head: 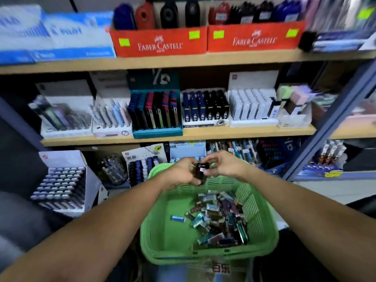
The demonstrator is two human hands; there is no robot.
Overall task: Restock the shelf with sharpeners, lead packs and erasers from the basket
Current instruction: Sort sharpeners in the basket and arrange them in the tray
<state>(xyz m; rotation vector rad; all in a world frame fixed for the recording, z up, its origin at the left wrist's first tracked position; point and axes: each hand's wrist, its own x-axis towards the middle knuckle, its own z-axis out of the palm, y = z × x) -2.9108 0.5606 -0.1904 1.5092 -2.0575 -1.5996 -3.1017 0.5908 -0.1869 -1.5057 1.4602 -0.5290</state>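
A green plastic basket (162,231) sits below me with several small packs (219,218) piled in its right half and one blue pack (178,218) lying apart. Above the basket's far rim, my left hand (182,171) and my right hand (225,164) meet around a few small dark packs (201,169). Both hands' fingers curl round this bunch. The shelf (183,135) in front holds display boxes of lead packs, among them a teal box (156,112).
Two red Faber-Castell boxes (160,40) with sharpeners stand on the upper shelf, blue Pilot boxes (55,37) to their left. The lower shelf carries a white display box (65,180) and pens. A grey metal upright (329,123) slants on the right.
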